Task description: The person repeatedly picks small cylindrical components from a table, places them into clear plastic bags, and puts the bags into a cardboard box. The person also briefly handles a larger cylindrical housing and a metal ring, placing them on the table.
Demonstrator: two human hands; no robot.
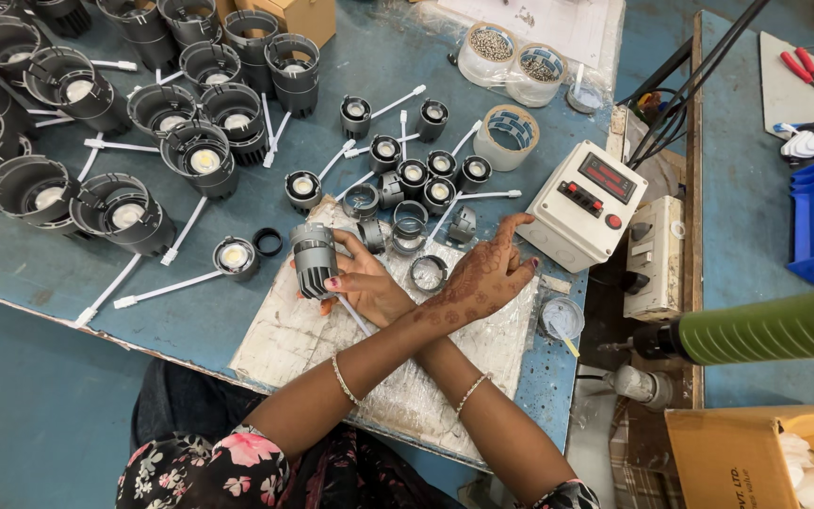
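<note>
Reaching across the left arm, the right hand [362,286] clamps a grey finned lamp housing [314,259] above the plastic-covered mat [284,339] on the surface (likely to steady it), while the left hand [484,278] lies open and empty, fingers spread, near the white control box [584,203].

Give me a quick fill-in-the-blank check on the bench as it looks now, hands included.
1. The person's forearms lie ___ over the plastic sheet.
2. The grey finned lamp body is gripped by the ___ hand.
3. The left hand, fingers spread and holding nothing, lies beside a ___ control box.
4. The tool at the right edge has a ___ handle.

Missing words: crossed; right; white; green.
</note>
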